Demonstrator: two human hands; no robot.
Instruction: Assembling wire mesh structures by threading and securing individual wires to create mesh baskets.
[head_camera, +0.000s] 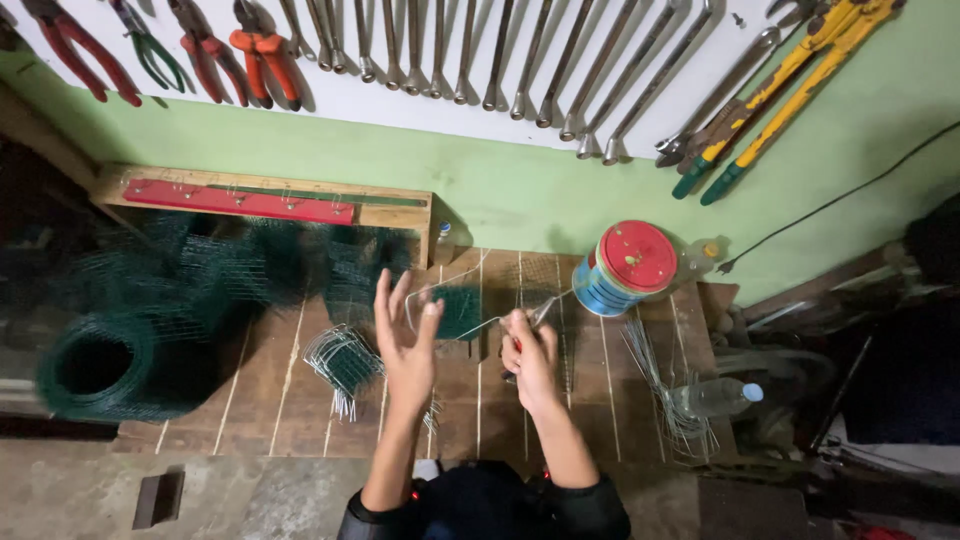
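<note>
The thin wire you are working runs in a loop between your two hands, above the middle of the wooden bench. Your right hand is closed in a fist around a red-handled tool, with the wire's end meeting the tool's tip just above the knuckles; whether the tool's jaws actually bite the wire cannot be told. Your left hand is raised with the palm turned toward the right, fingers spread and pointing up, and the wire passes by the fingertips; whether they touch it is unclear.

Behind the loop, a small piece of green mesh lies on the bench between the hands. Near your left wrist sits a stack of folded mesh pieces with bare wire ends sticking out.

To the left, a large roll of green mesh rests at the bench edge, with more rolls blurred behind it. To the far right of the hands a blue tin with a red lid lies tilted. Nearer on the right, a bundle of cut wires lies beside a clear plastic bottle.

On the far wall hang pliers, a row of spanners and yellow bolt cutters.
</note>
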